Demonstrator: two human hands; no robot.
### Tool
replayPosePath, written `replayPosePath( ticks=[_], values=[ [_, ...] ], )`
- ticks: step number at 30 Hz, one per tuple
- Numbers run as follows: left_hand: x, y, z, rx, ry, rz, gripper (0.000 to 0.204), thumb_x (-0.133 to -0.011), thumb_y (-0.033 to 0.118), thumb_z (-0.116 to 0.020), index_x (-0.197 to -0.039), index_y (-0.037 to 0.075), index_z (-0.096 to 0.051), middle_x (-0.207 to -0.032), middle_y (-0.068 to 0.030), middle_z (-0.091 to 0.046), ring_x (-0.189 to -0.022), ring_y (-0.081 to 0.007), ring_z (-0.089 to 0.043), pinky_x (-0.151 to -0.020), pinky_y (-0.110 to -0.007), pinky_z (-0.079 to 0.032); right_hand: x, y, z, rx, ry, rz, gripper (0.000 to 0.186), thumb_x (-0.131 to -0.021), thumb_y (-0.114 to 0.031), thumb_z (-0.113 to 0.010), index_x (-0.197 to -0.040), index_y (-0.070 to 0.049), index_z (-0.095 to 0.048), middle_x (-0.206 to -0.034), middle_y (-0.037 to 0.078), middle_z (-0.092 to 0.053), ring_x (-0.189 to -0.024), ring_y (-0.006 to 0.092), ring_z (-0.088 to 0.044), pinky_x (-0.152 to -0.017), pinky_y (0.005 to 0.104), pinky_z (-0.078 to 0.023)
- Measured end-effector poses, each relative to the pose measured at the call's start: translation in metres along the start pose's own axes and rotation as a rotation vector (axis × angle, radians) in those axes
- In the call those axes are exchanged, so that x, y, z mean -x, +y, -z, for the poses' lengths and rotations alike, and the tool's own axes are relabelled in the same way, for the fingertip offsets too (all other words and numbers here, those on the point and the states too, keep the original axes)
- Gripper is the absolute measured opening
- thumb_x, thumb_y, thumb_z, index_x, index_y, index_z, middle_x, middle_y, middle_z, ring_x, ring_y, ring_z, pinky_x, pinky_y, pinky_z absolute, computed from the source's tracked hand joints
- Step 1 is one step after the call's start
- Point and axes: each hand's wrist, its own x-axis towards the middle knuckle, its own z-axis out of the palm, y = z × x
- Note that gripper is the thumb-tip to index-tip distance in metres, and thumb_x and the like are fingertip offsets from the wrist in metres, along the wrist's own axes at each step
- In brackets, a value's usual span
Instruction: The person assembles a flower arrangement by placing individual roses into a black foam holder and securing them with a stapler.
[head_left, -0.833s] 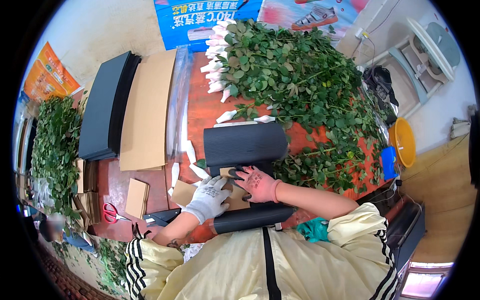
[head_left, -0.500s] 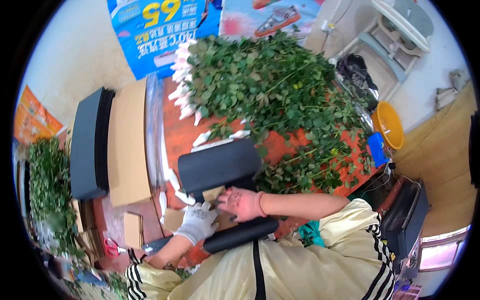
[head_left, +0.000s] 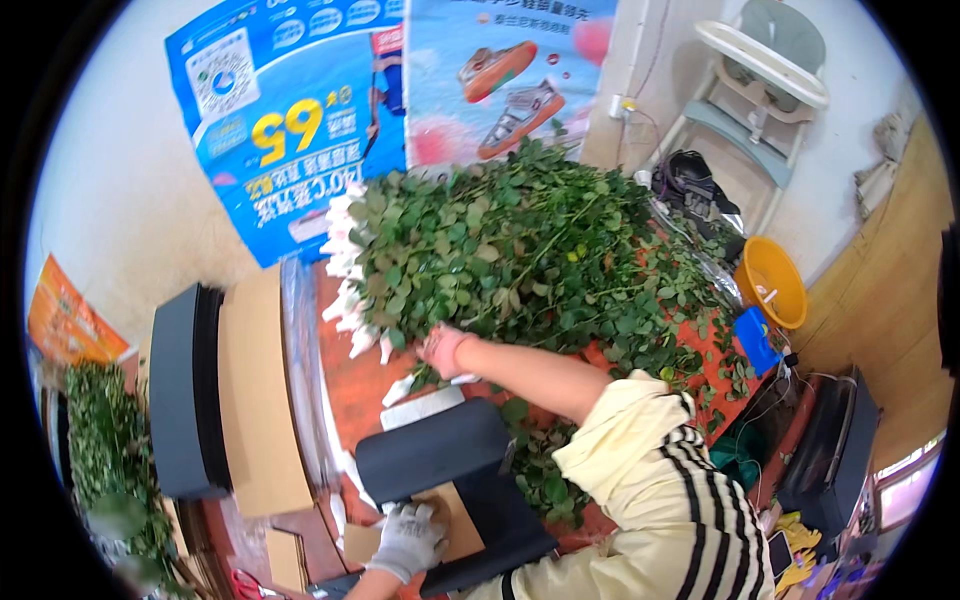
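Note:
My left hand (head_left: pixel 410 540), in a white glove, rests with fingers spread on a brown cardboard piece (head_left: pixel 462 530) over black corrugated sheet (head_left: pixel 505 515). A rolled part of the dark sheet (head_left: pixel 430 450) lies just above it. My right hand (head_left: pixel 448 348), in a pink glove, reaches across to the lower left edge of the leafy stem pile (head_left: pixel 520 240), near the white-sleeved flower heads (head_left: pixel 345 235); its fingertips are blurred and partly hidden. A loose white-sleeved head (head_left: pixel 398 390) lies below that hand.
Stacked black sheets (head_left: pixel 180 390), a brown board (head_left: pixel 260 400) and more foliage (head_left: pixel 105 450) stand left. Red scissors (head_left: pixel 250 585) lie bottom left. A yellow basin (head_left: pixel 768 280), blue object (head_left: pixel 757 340) and folded high chair (head_left: pixel 750 120) are at the right.
My right hand has left the cardboard and moved up to the leafy pile. My left hand stays on the cardboard. The view has shifted up toward the wall posters.

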Motion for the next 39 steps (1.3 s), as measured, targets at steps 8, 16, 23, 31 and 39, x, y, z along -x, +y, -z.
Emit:
replayPosePath(
  ticks=[8, 16, 23, 31, 39],
  values=[
    [-0.002, 0.000, -0.002, 0.140, 0.029, 0.026, 0.038, -0.078, 0.040, -0.057, -0.109, 0.019, -0.063, -0.122, -0.0112, -0.049, -0.115, -0.0311, -0.045, -0.097, -0.045, -0.034, -0.017, 0.038, 0.018, 0.103, 0.341, -0.112, 0.019, -0.071, -0.024, -0.056, -0.088, -0.016, -0.056, -0.079, 0.004, -0.058, -0.084, 0.0253, -0.058, -0.077, 0.0385, -0.041],
    [0.001, 0.002, 0.005, 0.169, 0.038, 0.047, 0.035, -0.080, 0.042, -0.054, -0.103, 0.019, -0.064, -0.118, -0.0098, -0.051, -0.117, -0.0296, -0.044, -0.101, -0.045, -0.029, -0.070, 0.087, 0.054, -0.210, 0.307, -0.522, 0.054, -0.076, -0.029, -0.054, -0.124, -0.005, -0.045, -0.123, 0.018, -0.047, -0.116, 0.0359, -0.044, -0.100, 0.0471, -0.031],
    [0.002, 0.001, 0.006, 0.193, -0.019, 0.042, 0.039, -0.082, 0.043, -0.052, -0.111, 0.019, -0.062, -0.127, -0.0104, -0.045, -0.117, -0.0305, -0.043, -0.099, -0.045, -0.031, -0.083, 0.099, 0.062, -0.291, 0.069, -0.533, 0.081, -0.073, -0.035, -0.058, -0.141, -0.004, -0.026, -0.136, 0.020, -0.035, -0.127, 0.0385, -0.032, -0.106, 0.0511, -0.022],
    [0.003, 0.002, 0.006, 0.234, -0.002, 0.044, 0.040, -0.082, 0.043, -0.053, -0.112, 0.018, -0.062, -0.127, -0.0121, -0.046, -0.118, -0.0316, -0.043, -0.099, -0.045, -0.031, -0.059, 0.102, 0.073, -0.183, 0.118, -0.381, 0.045, -0.075, -0.016, -0.051, -0.119, -0.010, -0.053, -0.113, 0.011, -0.060, -0.103, 0.0253, -0.058, -0.091, 0.0361, -0.043],
    [0.004, -0.002, -0.004, 0.294, 0.114, 0.025, 0.040, -0.081, 0.042, -0.053, -0.110, 0.016, -0.061, -0.124, -0.0099, -0.048, -0.118, -0.0303, -0.043, -0.100, -0.044, -0.031, 0.044, 0.145, 0.141, -0.398, 0.721, -0.663, 0.056, -0.067, -0.023, -0.066, -0.120, -0.009, -0.056, -0.129, 0.014, -0.050, -0.119, 0.0268, -0.048, -0.100, 0.0358, -0.039]
  ],
)
